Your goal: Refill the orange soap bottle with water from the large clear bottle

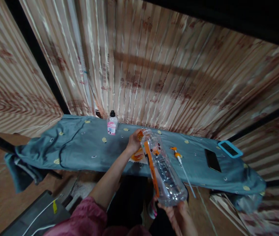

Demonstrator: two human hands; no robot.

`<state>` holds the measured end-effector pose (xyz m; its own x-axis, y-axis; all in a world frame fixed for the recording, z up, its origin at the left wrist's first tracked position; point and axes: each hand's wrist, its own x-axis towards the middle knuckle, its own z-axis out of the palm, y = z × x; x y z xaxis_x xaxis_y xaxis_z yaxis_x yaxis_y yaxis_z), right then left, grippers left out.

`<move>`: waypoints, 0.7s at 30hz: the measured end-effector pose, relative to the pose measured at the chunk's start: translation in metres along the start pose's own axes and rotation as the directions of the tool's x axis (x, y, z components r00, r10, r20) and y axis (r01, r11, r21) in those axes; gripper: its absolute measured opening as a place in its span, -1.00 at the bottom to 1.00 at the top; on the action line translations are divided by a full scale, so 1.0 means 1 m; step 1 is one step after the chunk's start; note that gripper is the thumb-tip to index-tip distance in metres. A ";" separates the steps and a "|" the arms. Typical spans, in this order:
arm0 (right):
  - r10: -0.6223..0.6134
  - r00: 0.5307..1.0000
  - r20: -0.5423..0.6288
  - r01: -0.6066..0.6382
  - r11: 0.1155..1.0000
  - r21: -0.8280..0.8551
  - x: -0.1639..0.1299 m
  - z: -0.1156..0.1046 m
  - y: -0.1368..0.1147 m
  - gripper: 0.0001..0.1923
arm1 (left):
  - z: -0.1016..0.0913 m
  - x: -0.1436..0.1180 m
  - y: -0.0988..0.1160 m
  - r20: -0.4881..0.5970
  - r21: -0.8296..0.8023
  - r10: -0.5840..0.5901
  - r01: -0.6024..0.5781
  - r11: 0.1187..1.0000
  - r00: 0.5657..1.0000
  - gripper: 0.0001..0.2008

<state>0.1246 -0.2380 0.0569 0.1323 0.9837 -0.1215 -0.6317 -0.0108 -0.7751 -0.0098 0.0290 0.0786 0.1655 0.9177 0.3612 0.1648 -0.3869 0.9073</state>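
My right hand (pixel 176 214) supports the base of a large clear plastic bottle (pixel 165 172) with an orange label. The bottle is tilted, its mouth pointing away from me and meeting the top of a smaller bottle with orange contents (pixel 137 155). Around the neck of that smaller bottle my left hand (pixel 134 141) is closed. It stands on the cloth-covered table, partly hidden by the left hand and the large bottle. To the right, an orange pump head (pixel 176 154) with a long pale tube lies on the cloth.
A clear bottle with a black cap and pink label (pixel 112 124) stands at the table's back. A black phone (pixel 212 160) and a blue-framed device (pixel 230 149) lie on the right. Blue-grey patterned cloth (pixel 80 150) covers the table; striped sheeting (pixel 134 72) hangs behind.
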 end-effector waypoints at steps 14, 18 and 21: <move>-0.089 0.967 -0.240 0.102 0.994 0.043 -0.004 0.032 -0.004 -0.64 | 0.006 0.003 -0.007 -0.032 -0.004 0.036 -0.036 0.999 0.999 -0.85; -0.078 0.963 -0.258 0.096 0.994 0.056 -0.004 0.035 -0.008 -0.65 | 0.005 0.004 -0.007 -0.039 0.006 0.043 -0.042 0.999 0.998 -0.81; -0.082 0.965 -0.250 0.093 0.995 0.031 -0.003 0.034 -0.008 -0.62 | 0.004 0.003 -0.006 -0.038 -0.007 0.044 -0.044 0.999 0.998 -0.80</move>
<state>0.1033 -0.2351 0.0841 0.3706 0.9051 -0.2083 -0.6400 0.0863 -0.7635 -0.0060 0.0338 0.0734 0.1354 0.9027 0.4083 0.1509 -0.4261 0.8920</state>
